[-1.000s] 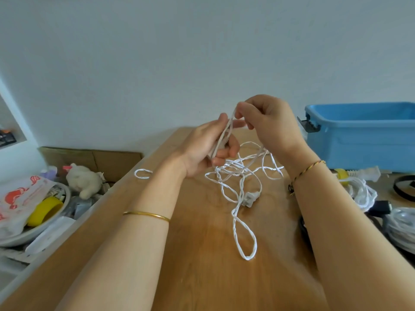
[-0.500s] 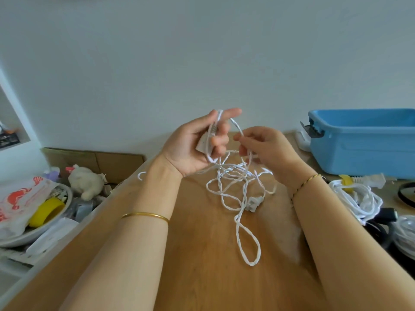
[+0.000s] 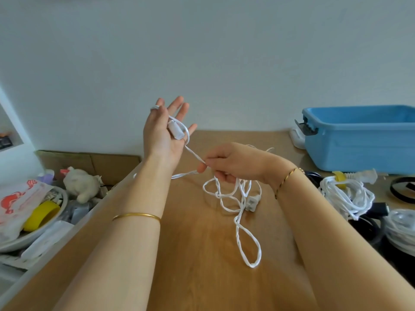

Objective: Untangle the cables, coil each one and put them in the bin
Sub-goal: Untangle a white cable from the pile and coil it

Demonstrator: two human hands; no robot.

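On the wooden table (image 3: 197,277) one white cable (image 3: 238,223) lies in a loose tangle. Its nearest loop runs long towards the viewer, and its one plug (image 3: 252,203) lies flat beside the tangle. Above that, the right hand (image 3: 235,162) pinches the cable between thumb and curled fingers. From there a taut stretch slants up and left to the raised left hand (image 3: 166,133), whose fingers are straight and spread; the cable wraps its thumb and one white block lies across the palm. A second white bundle (image 3: 345,194) sits to the right. Behind it stands one blue bin (image 3: 359,140), against a plain pale wall (image 3: 224,52).
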